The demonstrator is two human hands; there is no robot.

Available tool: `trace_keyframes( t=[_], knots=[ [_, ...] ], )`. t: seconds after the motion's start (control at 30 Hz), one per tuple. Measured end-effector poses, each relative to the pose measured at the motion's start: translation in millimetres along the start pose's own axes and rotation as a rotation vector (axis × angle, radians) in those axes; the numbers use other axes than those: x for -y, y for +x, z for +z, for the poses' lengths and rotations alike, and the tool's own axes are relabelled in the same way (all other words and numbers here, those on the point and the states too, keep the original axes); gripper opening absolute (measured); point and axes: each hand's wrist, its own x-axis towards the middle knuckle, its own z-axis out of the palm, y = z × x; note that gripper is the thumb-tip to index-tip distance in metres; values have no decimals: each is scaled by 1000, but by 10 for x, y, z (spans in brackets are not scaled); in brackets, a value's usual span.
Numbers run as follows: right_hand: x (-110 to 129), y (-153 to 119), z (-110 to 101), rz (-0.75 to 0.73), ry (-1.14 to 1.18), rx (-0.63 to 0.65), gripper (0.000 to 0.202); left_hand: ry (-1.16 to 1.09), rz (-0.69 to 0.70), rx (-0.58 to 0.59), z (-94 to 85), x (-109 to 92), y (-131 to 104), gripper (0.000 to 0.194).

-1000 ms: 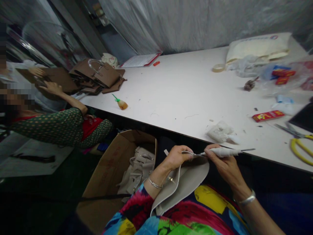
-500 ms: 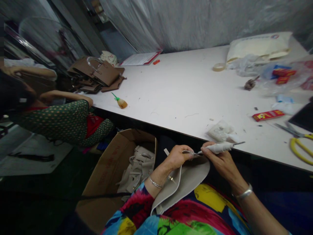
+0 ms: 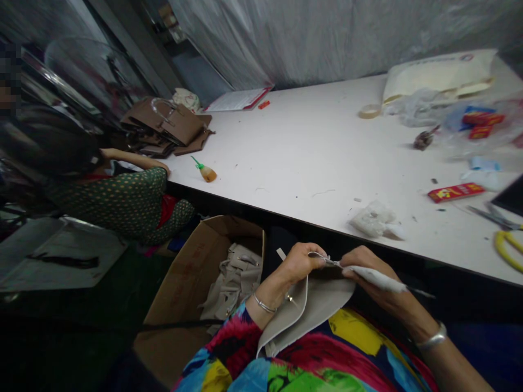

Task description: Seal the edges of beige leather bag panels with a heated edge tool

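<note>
A light grey leather bag piece (image 3: 314, 307) lies across my lap, below the table edge. My left hand (image 3: 298, 264) pinches its top edge, where a thin metal part sticks out. My right hand (image 3: 373, 277) grips a white-handled tool (image 3: 378, 278), its slim metal tip touching the spot that my left fingers pinch. The tool's handle slopes down to the right.
A white table (image 3: 310, 147) carries a small plastic bag (image 3: 373, 220), a red box (image 3: 455, 192), yellow-handled scissors (image 3: 504, 239), a tape roll (image 3: 369, 112), a glue bottle (image 3: 204, 170) and brown bags (image 3: 169, 125). A cardboard box (image 3: 186, 283) of grey bags stands at my left. Another person (image 3: 110, 198) leans on the table's left end.
My right hand has tilted the tool's handle down to the right and dropped a little. The person at the left has bent lower and drawn the arms in. The view shifted slightly.
</note>
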Motion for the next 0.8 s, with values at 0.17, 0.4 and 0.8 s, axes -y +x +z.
trace_keyframes(
  t=[0.17,0.4,0.8],
  knots=[
    [96,-90,-23,-128,-168,53,13,-5,14,32,18,-2,-3,14],
    [156,-107,101,-4,12,-188,16,68,43,3,27,-2,-37,12],
    [138,-144,423,238,68,-370,25,107,108,-39,52,29,-39,8]
  ],
)
